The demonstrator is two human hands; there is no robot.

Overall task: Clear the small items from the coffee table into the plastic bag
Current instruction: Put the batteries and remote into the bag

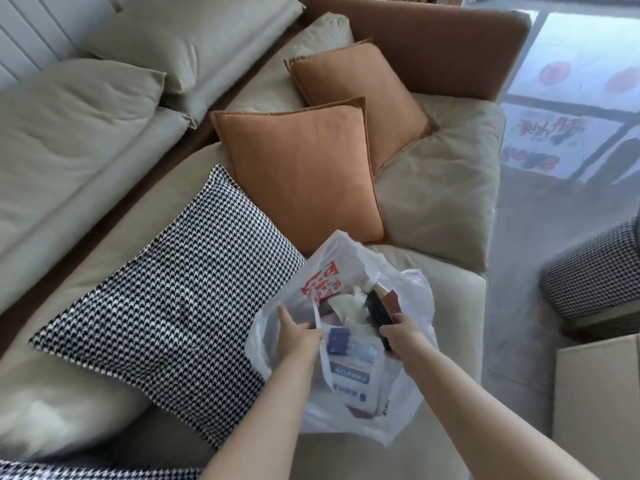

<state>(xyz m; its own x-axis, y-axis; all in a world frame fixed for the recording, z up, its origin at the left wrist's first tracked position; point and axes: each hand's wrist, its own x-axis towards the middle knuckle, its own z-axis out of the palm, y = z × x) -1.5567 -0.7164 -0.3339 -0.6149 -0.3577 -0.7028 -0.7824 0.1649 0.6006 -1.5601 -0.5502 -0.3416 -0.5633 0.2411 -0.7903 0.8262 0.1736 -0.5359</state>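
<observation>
A white plastic bag [407, 407] with red print lies open on the beige sofa seat. Inside it I see a white packet with blue print [353, 365], crumpled paper [349, 306] and a white-capped bottle. My left hand [298, 336] pinches the bag's left rim and holds it open. My right hand [401, 336] is at the bag's mouth, closed on a dark flat object [379, 311] that points into the bag. The coffee table is out of view.
A black-and-white houndstooth cushion [166, 313] lies just left of the bag. Two orange cushions [301, 171] lean behind it on the sofa [440, 188]. A houndstooth stool [595, 275] and a cardboard box [599, 393] stand on the grey floor to the right.
</observation>
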